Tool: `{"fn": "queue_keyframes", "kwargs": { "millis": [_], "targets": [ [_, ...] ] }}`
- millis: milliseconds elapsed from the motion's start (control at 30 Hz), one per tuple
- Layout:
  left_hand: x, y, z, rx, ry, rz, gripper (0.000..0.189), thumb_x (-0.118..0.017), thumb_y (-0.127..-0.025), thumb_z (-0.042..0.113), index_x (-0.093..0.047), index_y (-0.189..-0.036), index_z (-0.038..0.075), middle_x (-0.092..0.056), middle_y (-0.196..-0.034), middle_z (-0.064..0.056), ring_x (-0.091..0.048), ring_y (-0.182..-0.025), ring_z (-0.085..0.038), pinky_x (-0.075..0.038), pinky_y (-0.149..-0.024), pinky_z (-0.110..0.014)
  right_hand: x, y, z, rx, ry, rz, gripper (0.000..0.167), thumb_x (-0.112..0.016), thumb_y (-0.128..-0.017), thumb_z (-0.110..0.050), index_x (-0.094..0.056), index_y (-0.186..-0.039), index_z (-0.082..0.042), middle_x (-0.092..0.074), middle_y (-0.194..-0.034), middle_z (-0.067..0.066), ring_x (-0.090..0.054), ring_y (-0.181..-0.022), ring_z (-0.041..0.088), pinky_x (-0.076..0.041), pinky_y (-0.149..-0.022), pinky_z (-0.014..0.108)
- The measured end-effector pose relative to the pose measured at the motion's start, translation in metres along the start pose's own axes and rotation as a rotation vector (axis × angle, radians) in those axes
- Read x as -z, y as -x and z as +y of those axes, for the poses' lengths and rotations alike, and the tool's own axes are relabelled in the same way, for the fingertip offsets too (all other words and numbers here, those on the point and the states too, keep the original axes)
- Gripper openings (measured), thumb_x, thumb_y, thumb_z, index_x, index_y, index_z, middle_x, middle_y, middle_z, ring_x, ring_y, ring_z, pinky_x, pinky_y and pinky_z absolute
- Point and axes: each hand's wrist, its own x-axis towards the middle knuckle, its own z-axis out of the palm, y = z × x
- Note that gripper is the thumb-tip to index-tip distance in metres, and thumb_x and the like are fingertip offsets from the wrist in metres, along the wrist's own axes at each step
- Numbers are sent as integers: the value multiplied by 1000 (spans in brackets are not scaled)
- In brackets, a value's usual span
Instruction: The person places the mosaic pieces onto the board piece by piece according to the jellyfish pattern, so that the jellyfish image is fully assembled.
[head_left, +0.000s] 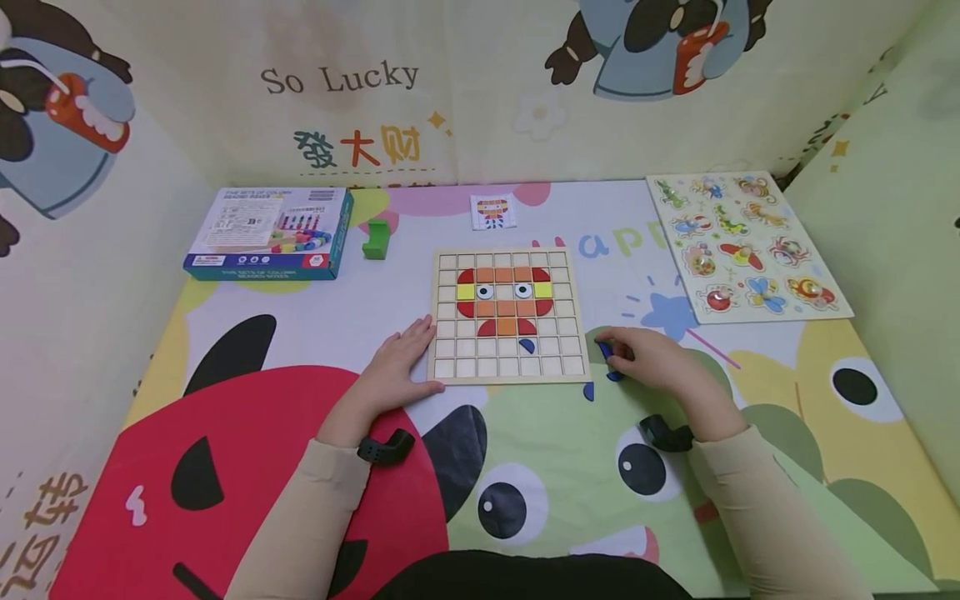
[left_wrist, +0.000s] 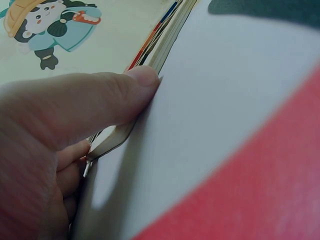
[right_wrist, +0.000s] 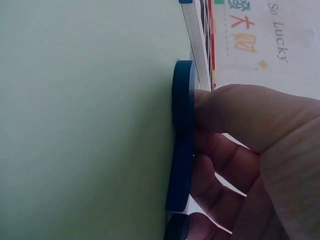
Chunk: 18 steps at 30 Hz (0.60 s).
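Observation:
A wooden grid board (head_left: pixel 459 367) carries red, orange and yellow pieces and two eye pieces, arranged as a face. A blue half-circle piece (head_left: pixel 527 345) lies askew in a lower row. My left hand (head_left: pixel 393 367) rests at the board's lower left corner, thumb (left_wrist: pixel 142 77) against the near edge and fingers extended along the left side. Right of the board, my right hand (head_left: pixel 648 358) pinches a blue half-circle piece (head_left: pixel 604 351) between thumb and finger, low over the table. Another blue piece (head_left: pixel 615 376) lies under that hand, and a further blue piece (head_left: pixel 588 392) by the board's corner.
A small pattern card (head_left: pixel 493 212) lies behind the board. A boxed bead set (head_left: pixel 262 233) and a green block (head_left: pixel 377 240) are at the back left. An animal puzzle board (head_left: pixel 750 246) lies at the back right. A printed cloth covers the table.

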Motion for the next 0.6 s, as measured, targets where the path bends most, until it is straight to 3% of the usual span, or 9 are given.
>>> {"fn": "queue_keyframes", "kwargs": {
  "millis": [600],
  "targets": [
    [-2, 0, -2, -8, 3, 6, 98, -74, -68, 43, -19, -145, 16, -15, -153, -1, -12, -141, -21, -14, -112, -51, 0, -3, -5, -14, 31, 5, 28, -62, -84, -17, -58, -109, -5, -49, -74, 4, -45, -69, 17, -35, -63, 30]
  ]
}}
